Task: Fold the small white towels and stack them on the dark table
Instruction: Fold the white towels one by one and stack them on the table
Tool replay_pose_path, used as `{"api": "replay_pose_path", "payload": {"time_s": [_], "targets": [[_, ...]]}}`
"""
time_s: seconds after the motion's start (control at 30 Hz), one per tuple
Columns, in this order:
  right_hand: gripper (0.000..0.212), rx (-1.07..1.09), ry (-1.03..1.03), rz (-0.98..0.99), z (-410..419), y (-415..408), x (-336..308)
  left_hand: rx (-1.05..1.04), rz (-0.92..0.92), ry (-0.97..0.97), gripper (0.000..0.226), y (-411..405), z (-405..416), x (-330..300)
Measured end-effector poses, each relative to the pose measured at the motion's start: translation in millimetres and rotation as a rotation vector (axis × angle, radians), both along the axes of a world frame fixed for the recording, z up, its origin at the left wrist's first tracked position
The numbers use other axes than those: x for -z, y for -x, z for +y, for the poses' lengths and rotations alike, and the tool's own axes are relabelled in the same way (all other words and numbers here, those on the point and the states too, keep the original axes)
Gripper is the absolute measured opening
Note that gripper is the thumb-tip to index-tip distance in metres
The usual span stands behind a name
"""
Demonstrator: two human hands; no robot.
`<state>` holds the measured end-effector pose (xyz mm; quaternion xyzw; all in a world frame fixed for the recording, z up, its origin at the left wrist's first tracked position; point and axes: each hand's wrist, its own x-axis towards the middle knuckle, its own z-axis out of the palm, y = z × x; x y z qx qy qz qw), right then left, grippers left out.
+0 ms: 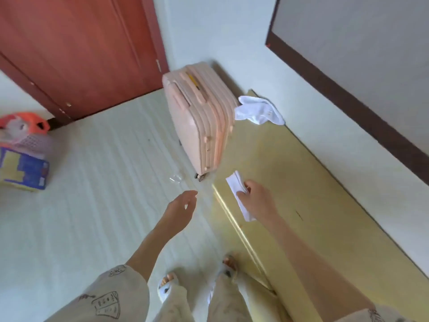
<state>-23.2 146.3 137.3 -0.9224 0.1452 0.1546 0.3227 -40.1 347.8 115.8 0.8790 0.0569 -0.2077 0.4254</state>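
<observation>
My right hand (256,201) grips a folded small white towel (235,182) over the near left part of a long yellowish table top (290,173). The towel's lower end sticks out below my fingers. A crumpled pile of white towels (258,110) lies at the far end of that surface, next to the wall. My left hand (182,206) hangs over the floor to the left of the table edge, fingers loosely curled and holding nothing. No dark table shows in this view.
A pink suitcase (200,117) stands upright on the floor against the table's far left edge. A red-brown door (81,47) is behind it. Bags and a blue box (23,159) sit on the pale floor at far left. My feet (197,277) stand beside the table.
</observation>
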Motion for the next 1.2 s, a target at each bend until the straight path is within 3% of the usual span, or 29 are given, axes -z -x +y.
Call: {"api": "replay_pose_path", "payload": {"time_s": [0.23,0.57,0.83,1.2], "targets": [[0.036,-0.469,-0.103,-0.122,240.0,2.8,-55.7,-0.491,-0.095,0.007,0.028,95.8,217.1,-42.7],[0.021,-0.943,-0.317,-0.141,576.0,109.7,-108.2,-1.000,-0.232,0.028,0.025,263.8,496.9,-89.9],[0.022,-1.197,-0.336,-0.192,783.9,138.1,-117.8,-1.159,-0.257,0.060,0.019,319.3,661.7,-89.6],[0.023,-1.300,-0.424,-0.228,1070.8,111.9,-141.7,-1.195,-0.247,0.039,0.023,296.2,936.3,-114.6]]}}
